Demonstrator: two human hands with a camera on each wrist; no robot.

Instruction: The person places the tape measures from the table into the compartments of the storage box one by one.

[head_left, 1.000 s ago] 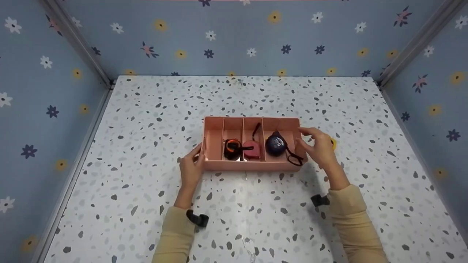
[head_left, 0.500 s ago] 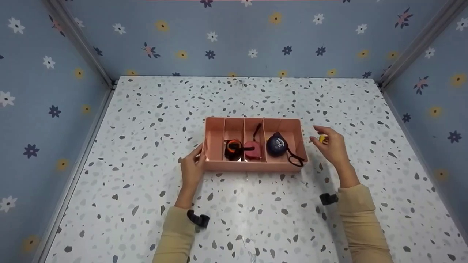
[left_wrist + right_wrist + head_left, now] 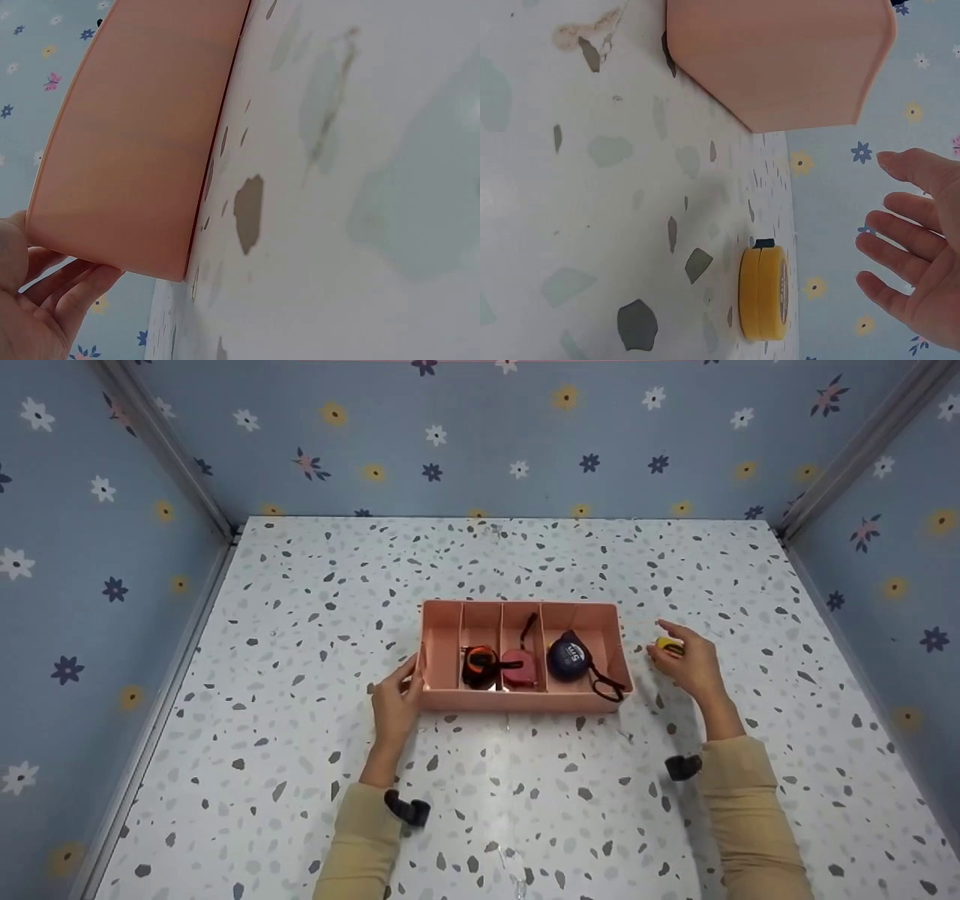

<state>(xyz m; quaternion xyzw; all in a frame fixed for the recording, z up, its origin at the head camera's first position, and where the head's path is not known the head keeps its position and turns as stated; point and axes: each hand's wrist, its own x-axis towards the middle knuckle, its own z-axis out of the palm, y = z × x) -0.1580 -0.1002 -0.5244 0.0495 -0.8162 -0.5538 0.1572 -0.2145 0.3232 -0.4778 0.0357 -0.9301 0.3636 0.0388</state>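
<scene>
A pink divided organizer box (image 3: 521,702) stands on the table. My left hand (image 3: 394,709) rests against its left end, with fairly straight fingers (image 3: 82,289) touching the end wall in the left wrist view. To the right of the box, my right hand (image 3: 691,661) hovers with fingers spread, holding nothing. Below it a yellow tape measure (image 3: 763,294) stands on the table, partly hidden by the hand in the head view. Inside the box lie a black and orange tape measure (image 3: 480,666), a pink tape measure (image 3: 519,667) and a dark blue tape measure (image 3: 568,658) with a wrist strap.
The leftmost compartment (image 3: 441,652) shows its bare floor. Speckled white table top (image 3: 337,585) surrounds the box. Blue flowered panels (image 3: 480,442) stand at the back and both sides.
My right hand has moved right, away from the box's right end, to over the yellow tape measure. My left hand and the box stay put.
</scene>
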